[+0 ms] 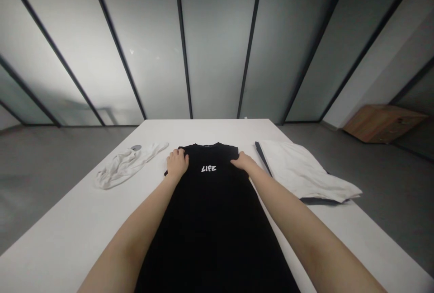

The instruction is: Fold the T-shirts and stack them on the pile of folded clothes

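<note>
A black T-shirt (212,216) with white "LIFE" lettering lies spread on the white table, its neckline facing the far side. My left hand (177,163) is closed on the shirt's left shoulder edge, with the fingers curled over the fabric. At the opposite shoulder, my right hand (243,161) grips the cloth, thumb on top and the other fingers mostly hidden. The sleeves are largely hidden beneath or behind my hands.
To the left, a crumpled white cloth (120,166) lies beside a small grey round object (136,147). Folded white and dark garments (301,168) lie along the right edge of the table (206,125). Frosted glass panels and a wooden cabinet (381,123) stand beyond.
</note>
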`<state>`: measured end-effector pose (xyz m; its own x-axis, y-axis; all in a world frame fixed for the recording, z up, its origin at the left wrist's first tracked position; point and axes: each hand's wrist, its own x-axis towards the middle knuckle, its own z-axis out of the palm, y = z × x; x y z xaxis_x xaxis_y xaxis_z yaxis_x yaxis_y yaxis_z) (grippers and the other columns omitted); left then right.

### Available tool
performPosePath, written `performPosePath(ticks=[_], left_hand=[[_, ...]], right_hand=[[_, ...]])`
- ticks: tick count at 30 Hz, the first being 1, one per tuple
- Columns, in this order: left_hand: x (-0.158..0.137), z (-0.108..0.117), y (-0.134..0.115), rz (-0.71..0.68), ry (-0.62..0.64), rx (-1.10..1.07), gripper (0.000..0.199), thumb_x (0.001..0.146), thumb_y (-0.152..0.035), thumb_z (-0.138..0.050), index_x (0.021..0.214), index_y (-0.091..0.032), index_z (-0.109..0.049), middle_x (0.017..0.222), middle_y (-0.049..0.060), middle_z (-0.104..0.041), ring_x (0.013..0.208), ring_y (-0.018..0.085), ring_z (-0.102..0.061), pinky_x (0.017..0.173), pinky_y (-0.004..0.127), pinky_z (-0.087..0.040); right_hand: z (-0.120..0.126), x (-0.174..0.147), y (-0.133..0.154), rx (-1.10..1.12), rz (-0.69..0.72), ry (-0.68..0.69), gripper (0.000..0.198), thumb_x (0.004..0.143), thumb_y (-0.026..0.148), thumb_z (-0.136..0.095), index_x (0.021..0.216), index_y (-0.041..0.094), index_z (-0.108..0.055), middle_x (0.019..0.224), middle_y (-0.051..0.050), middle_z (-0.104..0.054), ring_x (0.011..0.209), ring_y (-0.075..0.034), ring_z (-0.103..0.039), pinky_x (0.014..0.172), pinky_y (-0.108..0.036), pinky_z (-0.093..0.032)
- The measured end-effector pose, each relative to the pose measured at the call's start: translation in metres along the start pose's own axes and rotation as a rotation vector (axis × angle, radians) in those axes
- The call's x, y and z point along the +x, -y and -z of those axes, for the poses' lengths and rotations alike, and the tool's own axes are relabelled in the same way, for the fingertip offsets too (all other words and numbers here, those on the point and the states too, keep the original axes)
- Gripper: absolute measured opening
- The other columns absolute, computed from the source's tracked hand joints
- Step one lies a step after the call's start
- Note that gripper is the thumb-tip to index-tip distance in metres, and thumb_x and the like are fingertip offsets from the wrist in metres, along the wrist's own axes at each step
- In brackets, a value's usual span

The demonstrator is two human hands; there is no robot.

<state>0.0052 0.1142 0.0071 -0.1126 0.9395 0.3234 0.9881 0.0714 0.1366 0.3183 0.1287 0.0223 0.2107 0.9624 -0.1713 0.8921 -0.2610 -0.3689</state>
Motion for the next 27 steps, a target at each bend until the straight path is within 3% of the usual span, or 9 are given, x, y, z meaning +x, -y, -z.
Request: performPosePath(ticks=[5,10,14,16,23,27], left_hand=[[-0.035,-0.009,-0.019,-0.286,0.098,-0.047,0.043,0.106,-0.046,-0.046,0.139,-0.024,-0.062,0.157,0.012,-0.055,0.149,0.033,-0.044,0.122,0.049,-0.035],[-0.046,-0.012,-0.026,-0.47,0.231,-0.09,0.057,0.108,-0.056,-0.038,0.156,-0.029,-0.051,0.167,0.007,-0.046,0.156,0.034,-0.037,0.126,0.056,-0.028],[-0.044,-0.01,-0.023,-0.486,0.248,-0.094,0.059,0.107,-0.058,-0.038,0.159,-0.032,-0.049,0.169,0.005,-0.042,0.158,0.034,-0.034,0.127,0.058,-0.026],[-0.043,-0.009,-0.023,-0.489,0.263,-0.095,0.06,0.107,-0.058,-0.037,0.161,-0.033,-0.047,0.17,0.005,-0.04,0.158,0.033,-0.033,0.127,0.059,-0.025],[-0.039,-0.013,-0.026,-0.466,0.301,-0.084,0.067,0.105,-0.066,-0.033,0.164,-0.034,-0.041,0.173,0.004,-0.035,0.16,0.035,-0.028,0.128,0.062,-0.02],[-0.036,-0.014,-0.027,-0.451,0.312,-0.08,0.069,0.105,-0.068,-0.032,0.165,-0.036,-0.04,0.174,0.004,-0.033,0.16,0.034,-0.028,0.128,0.061,-0.019]], right_hand=[[0.008,0.026,0.002,0.063,0.018,0.026,0.058,0.098,0.053,-0.063,0.134,0.008,-0.066,0.124,-0.022,-0.075,0.105,-0.03,-0.075,0.083,-0.033,-0.056],[0.001,0.04,0.01,0.047,0.09,-0.064,0.065,0.097,0.027,-0.065,0.158,0.018,-0.046,0.135,-0.015,-0.072,0.113,-0.026,-0.072,0.092,-0.03,-0.054],[-0.008,0.043,0.018,-0.003,0.122,-0.097,0.045,0.092,0.011,-0.062,0.135,0.024,-0.07,0.131,-0.011,-0.073,0.118,-0.025,-0.07,0.097,-0.031,-0.052],[-0.011,0.044,0.022,-0.029,0.121,-0.125,0.04,0.093,0.01,-0.06,0.127,0.023,-0.075,0.132,-0.012,-0.071,0.117,-0.026,-0.069,0.098,-0.032,-0.051],[-0.015,0.043,0.025,-0.111,0.167,-0.216,0.044,0.103,0.014,-0.047,0.138,0.024,-0.07,0.139,-0.015,-0.059,0.117,-0.025,-0.065,0.099,-0.032,-0.048],[-0.016,0.031,0.026,-0.155,0.184,-0.237,0.043,0.107,0.025,-0.043,0.143,0.023,-0.066,0.14,-0.018,-0.06,0.128,-0.032,-0.057,0.106,-0.042,-0.044]])
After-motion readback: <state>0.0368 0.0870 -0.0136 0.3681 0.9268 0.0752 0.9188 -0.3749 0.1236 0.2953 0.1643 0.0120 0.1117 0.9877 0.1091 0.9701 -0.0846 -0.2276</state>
